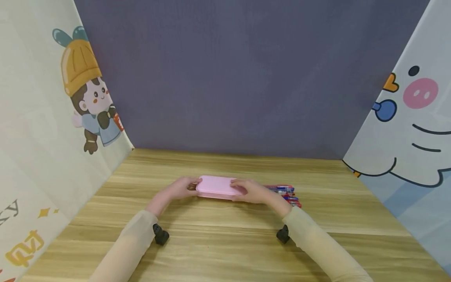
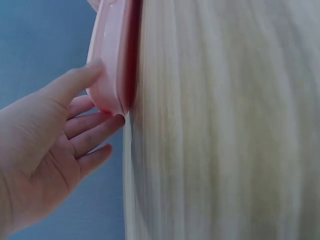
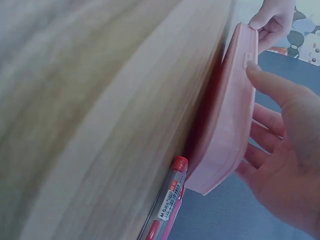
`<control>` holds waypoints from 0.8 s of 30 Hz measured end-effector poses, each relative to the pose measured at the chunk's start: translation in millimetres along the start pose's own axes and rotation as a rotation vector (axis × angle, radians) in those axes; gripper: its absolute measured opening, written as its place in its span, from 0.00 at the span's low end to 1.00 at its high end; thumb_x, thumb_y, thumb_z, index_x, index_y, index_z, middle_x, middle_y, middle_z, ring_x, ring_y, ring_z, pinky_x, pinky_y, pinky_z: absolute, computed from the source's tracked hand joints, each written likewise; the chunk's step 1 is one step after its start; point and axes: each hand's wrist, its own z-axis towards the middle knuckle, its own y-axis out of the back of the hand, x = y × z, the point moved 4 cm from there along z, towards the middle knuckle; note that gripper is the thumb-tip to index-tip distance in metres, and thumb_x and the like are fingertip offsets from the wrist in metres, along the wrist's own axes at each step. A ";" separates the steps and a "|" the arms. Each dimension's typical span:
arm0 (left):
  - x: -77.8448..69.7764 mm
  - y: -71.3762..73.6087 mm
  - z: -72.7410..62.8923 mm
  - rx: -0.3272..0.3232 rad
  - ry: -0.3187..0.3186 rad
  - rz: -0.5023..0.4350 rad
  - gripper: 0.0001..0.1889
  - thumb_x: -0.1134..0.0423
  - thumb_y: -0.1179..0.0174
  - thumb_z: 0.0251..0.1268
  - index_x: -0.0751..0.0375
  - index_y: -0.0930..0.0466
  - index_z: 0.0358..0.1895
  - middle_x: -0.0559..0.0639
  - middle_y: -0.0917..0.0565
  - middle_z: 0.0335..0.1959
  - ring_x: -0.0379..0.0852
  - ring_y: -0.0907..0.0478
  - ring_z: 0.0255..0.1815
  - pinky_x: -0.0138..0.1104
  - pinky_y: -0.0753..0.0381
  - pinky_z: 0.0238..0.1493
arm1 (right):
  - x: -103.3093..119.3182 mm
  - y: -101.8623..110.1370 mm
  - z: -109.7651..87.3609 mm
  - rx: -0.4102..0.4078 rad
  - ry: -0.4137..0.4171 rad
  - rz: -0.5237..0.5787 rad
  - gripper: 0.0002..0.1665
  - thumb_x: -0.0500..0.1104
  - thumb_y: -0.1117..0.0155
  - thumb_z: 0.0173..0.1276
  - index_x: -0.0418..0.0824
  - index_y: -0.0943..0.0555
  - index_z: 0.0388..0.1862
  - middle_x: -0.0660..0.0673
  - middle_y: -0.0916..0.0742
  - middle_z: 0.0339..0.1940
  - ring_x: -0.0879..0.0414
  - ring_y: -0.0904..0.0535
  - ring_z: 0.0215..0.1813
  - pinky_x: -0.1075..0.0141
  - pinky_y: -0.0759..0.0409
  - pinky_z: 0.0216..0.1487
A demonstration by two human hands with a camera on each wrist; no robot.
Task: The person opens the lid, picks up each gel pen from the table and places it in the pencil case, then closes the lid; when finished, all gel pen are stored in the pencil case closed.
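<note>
A pink pencil case (image 1: 215,185) with rounded corners, its lid down, lies lengthwise across the wooden table. At its left end my left hand (image 1: 180,188) holds it, the thumb against the front side and the fingers round the end and back. My right hand (image 1: 253,192) grips the case toward its right end. In the right wrist view its thumb presses near the small latch (image 3: 248,61) on the front, while the fingers reach behind. Whether the case's underside touches the table, I cannot tell.
Several red and blue pens (image 1: 286,190) lie side by side just right of the case, partly behind my right hand and forearm. One red-capped pen (image 3: 169,202) is close to the case's right end. A dark wall panel (image 1: 232,78) borders the table's back edge.
</note>
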 end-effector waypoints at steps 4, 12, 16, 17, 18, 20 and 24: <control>0.7 1.0 -1.1 -0.016 -0.004 -0.020 0.27 0.61 0.39 0.63 0.76 0.30 0.59 0.68 0.24 0.58 0.56 0.21 0.54 0.42 0.22 0.56 | -0.3 2.4 0.8 -0.030 0.013 0.022 0.28 0.53 0.37 0.64 0.39 0.23 0.59 0.40 0.22 0.63 0.44 0.29 0.66 0.52 0.33 0.68; 0.8 5.3 -2.4 -0.050 0.045 -0.034 0.25 0.56 0.44 0.67 0.71 0.28 0.60 0.63 0.19 0.53 0.56 0.22 0.53 0.47 0.24 0.58 | 2.5 10.2 3.5 -0.112 0.035 0.044 0.25 0.52 0.39 0.66 0.38 0.21 0.56 0.40 0.17 0.55 0.45 0.23 0.60 0.53 0.26 0.62; 1.0 5.6 -1.8 -0.051 0.048 -0.064 0.24 0.57 0.45 0.68 0.70 0.28 0.60 0.64 0.20 0.53 0.57 0.21 0.53 0.47 0.24 0.58 | 4.2 12.0 5.3 -0.139 0.055 0.011 0.24 0.53 0.39 0.66 0.38 0.19 0.53 0.41 0.15 0.51 0.48 0.20 0.55 0.56 0.21 0.57; 1.4 5.4 -1.6 -0.050 0.046 -0.071 0.24 0.57 0.46 0.69 0.71 0.28 0.60 0.65 0.20 0.53 0.57 0.21 0.52 0.47 0.24 0.58 | 4.4 12.3 6.0 -0.142 0.054 0.008 0.24 0.53 0.39 0.66 0.38 0.19 0.53 0.42 0.14 0.50 0.49 0.19 0.54 0.57 0.21 0.56; 2.2 5.2 -1.0 -0.051 0.044 -0.073 0.24 0.57 0.46 0.69 0.71 0.28 0.60 0.65 0.20 0.53 0.57 0.21 0.52 0.47 0.23 0.57 | 4.5 12.4 6.7 -0.144 0.053 0.005 0.24 0.53 0.39 0.66 0.39 0.19 0.53 0.42 0.14 0.49 0.50 0.19 0.53 0.58 0.20 0.55; 3.6 4.6 -0.3 -0.052 0.043 -0.074 0.23 0.57 0.47 0.70 0.70 0.29 0.61 0.65 0.21 0.54 0.57 0.21 0.52 0.47 0.23 0.57 | 4.7 12.4 8.2 -0.144 0.052 -0.003 0.24 0.54 0.39 0.66 0.39 0.18 0.52 0.42 0.14 0.48 0.51 0.18 0.51 0.59 0.19 0.53; 5.0 4.1 -0.3 -0.056 0.055 -0.078 0.23 0.56 0.49 0.71 0.69 0.29 0.61 0.64 0.22 0.55 0.58 0.22 0.52 0.47 0.23 0.56 | 6.2 11.9 10.7 -0.151 0.076 -0.050 0.24 0.53 0.38 0.65 0.37 0.18 0.52 0.41 0.14 0.47 0.51 0.17 0.49 0.60 0.18 0.50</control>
